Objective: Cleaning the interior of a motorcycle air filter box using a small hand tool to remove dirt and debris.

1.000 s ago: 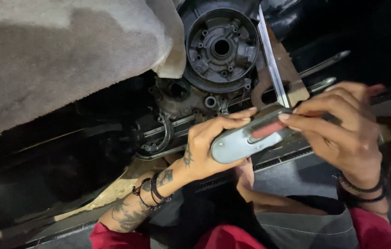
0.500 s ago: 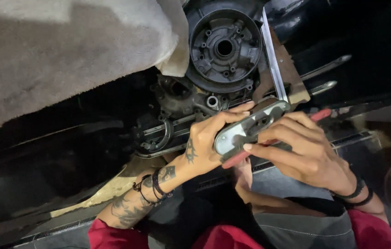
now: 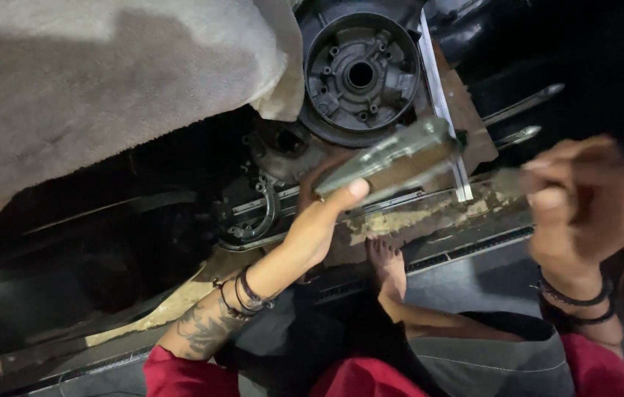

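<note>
The left hand (image 3: 319, 224) pinches a flat grey metal plate (image 3: 393, 158) by its lower end, just at five o'clock of the round hub (image 3: 359, 73). The right hand (image 3: 584, 206) is blurred — closed around a thin tool, I judge. With so slight a grip, the plate could slip onto the bare foot (image 3: 387, 268) below.

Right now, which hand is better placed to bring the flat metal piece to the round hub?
Probably left. The left hand already holds the flat metal piece just below the round hub; the right hand is blurred, off to the side.
</note>
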